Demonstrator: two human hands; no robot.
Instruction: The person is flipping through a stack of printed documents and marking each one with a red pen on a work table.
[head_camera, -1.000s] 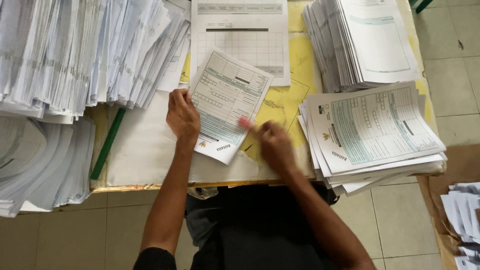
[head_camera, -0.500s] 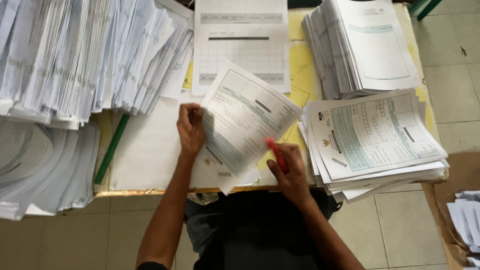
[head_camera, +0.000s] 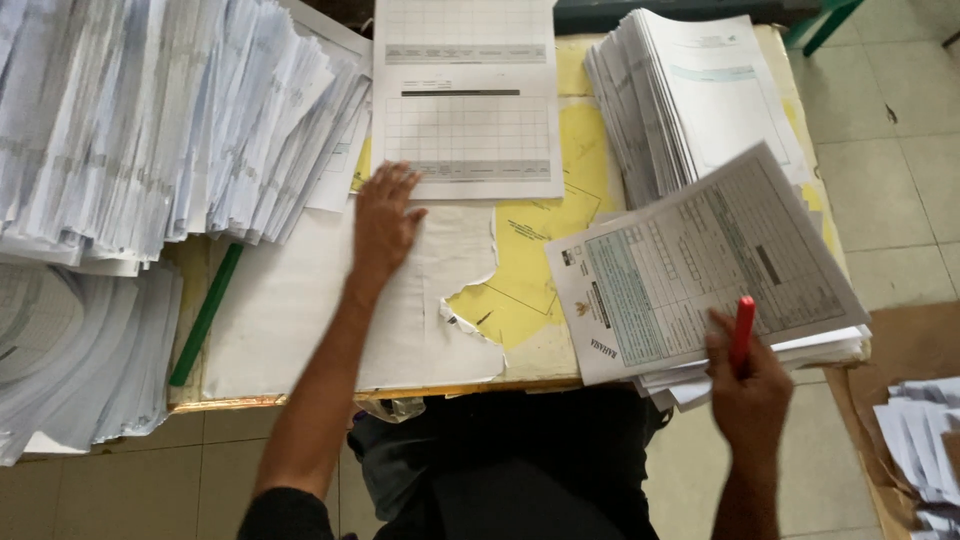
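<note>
The right hand (head_camera: 748, 385) is gripping a red marker (head_camera: 742, 333), fingers curled round its lower part so that the red barrel is sticking up above the knuckles. The marker is lying against the near edge of a printed form (head_camera: 715, 265), a sheet of fine boxes and lines with a pale green band at its left, which is sitting tilted on top of a stack of similar forms (head_camera: 790, 350) at the table's right front corner. The hand is touching that top sheet at its lower right edge; whether a finger is also pinching the paper cannot be told.

The left hand (head_camera: 383, 215) is lying open and flat, fingers spread, palm down on a large white sheet (head_camera: 300, 310) with a torn right edge. Its fingertips are reaching the lower left corner of a gridded table sheet (head_camera: 468, 110) that is lying further back.

The table (head_camera: 530, 355) is showing a yellow paper (head_camera: 545, 250) under the torn sheet. A green ruler (head_camera: 205, 315) is lying just left of the white sheet. Tall fanned piles of paper (head_camera: 150, 120) are filling the left side, with another pile (head_camera: 70, 360) below them, and a further stack (head_camera: 690, 90) is standing at the far right. The floor (head_camera: 900, 170) is made of pale tiles, and loose papers (head_camera: 920, 440) are lying in a brown cardboard box at the lower right.
</note>
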